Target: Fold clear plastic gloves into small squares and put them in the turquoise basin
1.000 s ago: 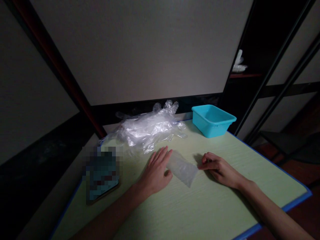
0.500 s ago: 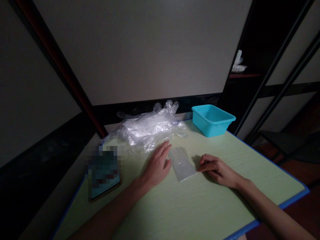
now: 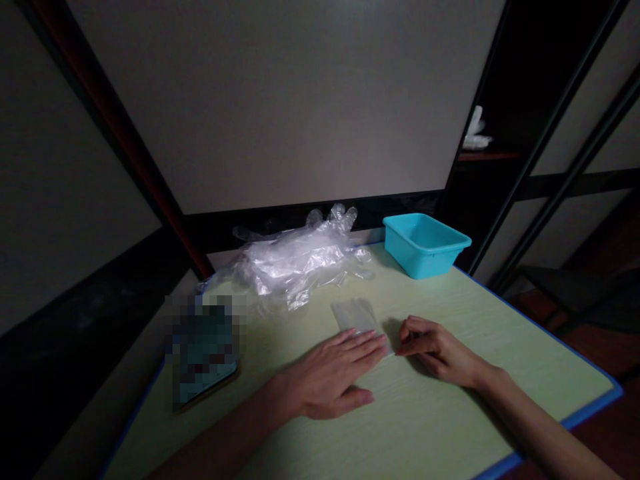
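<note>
A small clear plastic packet (image 3: 356,313) lies flat on the pale green table (image 3: 400,427). My left hand (image 3: 337,373) rests palm down over the packet's near part, its fingers stretched out and its thumb apart. At the packet's near right corner is my right hand (image 3: 433,347), its fingers curled together in a pinch at the corner. Behind the hands, crumpled clear plastic gloves (image 3: 300,257) are heaped at the table's far edge.
At the back right of the table stands a turquoise basin (image 3: 425,260). A blurred-out phone or tablet (image 3: 207,353) lies on the left. Beyond the right edge is a dark chair (image 3: 585,293); a pale cabinet panel (image 3: 300,100) rises behind.
My left hand has moved right and nearer, from beside the packet to on top of its near part. My right hand has stayed at the packet's corner.
</note>
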Demonstrator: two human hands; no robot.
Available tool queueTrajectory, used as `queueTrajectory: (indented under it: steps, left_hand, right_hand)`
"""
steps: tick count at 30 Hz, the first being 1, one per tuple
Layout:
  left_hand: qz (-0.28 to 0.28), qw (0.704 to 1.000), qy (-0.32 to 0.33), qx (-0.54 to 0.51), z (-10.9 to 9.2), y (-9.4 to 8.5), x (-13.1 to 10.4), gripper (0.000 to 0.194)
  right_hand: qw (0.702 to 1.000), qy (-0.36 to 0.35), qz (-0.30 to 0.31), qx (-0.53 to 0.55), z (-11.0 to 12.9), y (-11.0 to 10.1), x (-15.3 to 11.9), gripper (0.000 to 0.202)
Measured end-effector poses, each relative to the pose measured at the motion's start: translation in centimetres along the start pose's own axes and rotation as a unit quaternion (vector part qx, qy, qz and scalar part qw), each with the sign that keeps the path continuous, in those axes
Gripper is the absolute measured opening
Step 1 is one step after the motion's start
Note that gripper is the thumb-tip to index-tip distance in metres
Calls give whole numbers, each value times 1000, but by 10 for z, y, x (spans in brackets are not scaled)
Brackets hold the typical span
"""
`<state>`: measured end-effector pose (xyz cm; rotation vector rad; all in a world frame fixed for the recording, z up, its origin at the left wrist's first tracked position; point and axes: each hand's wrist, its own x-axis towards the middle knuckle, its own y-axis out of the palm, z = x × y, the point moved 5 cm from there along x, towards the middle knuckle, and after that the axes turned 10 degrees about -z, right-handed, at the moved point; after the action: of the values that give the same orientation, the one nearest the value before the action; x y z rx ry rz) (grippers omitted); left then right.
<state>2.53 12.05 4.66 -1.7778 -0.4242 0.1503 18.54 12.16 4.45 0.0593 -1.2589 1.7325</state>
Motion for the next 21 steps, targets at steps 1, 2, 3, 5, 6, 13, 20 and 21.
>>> queueTrajectory:
  steps: [1, 2, 3, 5, 6, 13, 20, 21]
  left_hand:
    - [1, 1000, -2, 1, 0, 0, 0, 63]
    - [2, 1000, -3, 2, 0, 0, 1, 63]
    - [0, 1000, -5, 4, -1, 0, 1, 63]
    - [-5, 1000, -6, 4, -1, 1, 1, 63]
    - [-10, 1000, -7, 3, 0, 1, 1, 63]
    - [-37, 999, -7, -10, 1, 1, -1, 60]
    - [-33, 999, -1, -10, 0, 0, -1, 59]
    - [-33, 999, 0, -9, 0, 1, -1, 60]
  right_hand:
    - [1000, 1, 2, -1, 0, 0, 0, 31]
    - [1000, 2, 3, -1, 0, 1, 0, 32]
    - [1000, 4, 4, 0, 0, 1, 0, 32]
    - [1000, 7, 7, 4, 0, 1, 1, 31]
    - [1000, 8, 8, 5, 1, 1, 1, 31]
    - [1000, -4, -19, 7, 3, -3, 0, 32]
    - [1000, -3, 12, -12, 3, 2, 2, 32]
    - [1000, -2, 15, -15, 3, 3, 2, 31]
